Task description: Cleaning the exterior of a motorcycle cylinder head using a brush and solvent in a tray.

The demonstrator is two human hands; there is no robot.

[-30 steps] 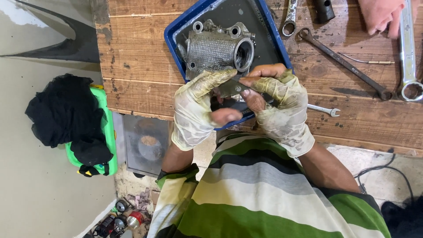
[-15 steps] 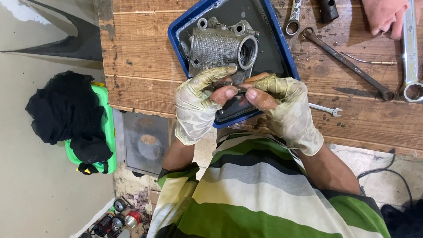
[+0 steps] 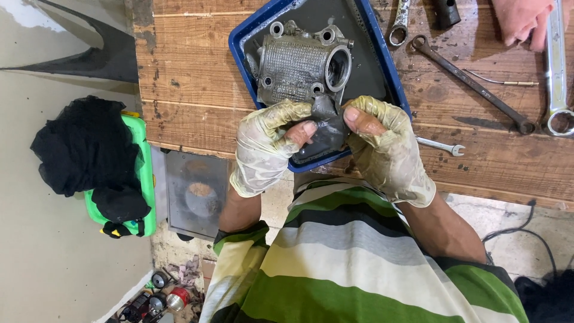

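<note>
Both hands wear torn, dirty pale gloves and meet over the near edge of a blue tray (image 3: 393, 72). My left hand (image 3: 266, 146) and my right hand (image 3: 382, 146) together pinch a small dark greasy part (image 3: 327, 122) between thumbs and fingers. Just beyond it, inside the tray, lies a ribbed grey metal engine casing (image 3: 299, 66) with a round opening on its right side. The tray rests on a worn wooden workbench (image 3: 185, 78).
Spanners lie on the bench to the right: a long dark one (image 3: 472, 84), a small one (image 3: 442, 145), a large chrome one (image 3: 556, 66). A pink cloth (image 3: 520, 21) sits far right. A green container (image 3: 140, 179) draped in black cloth stands left, beside a metal box (image 3: 197, 191).
The hands have shifted slightly away from my body toward the casing, turning the dark part between the fingers. The casing and tray lie where they were.
</note>
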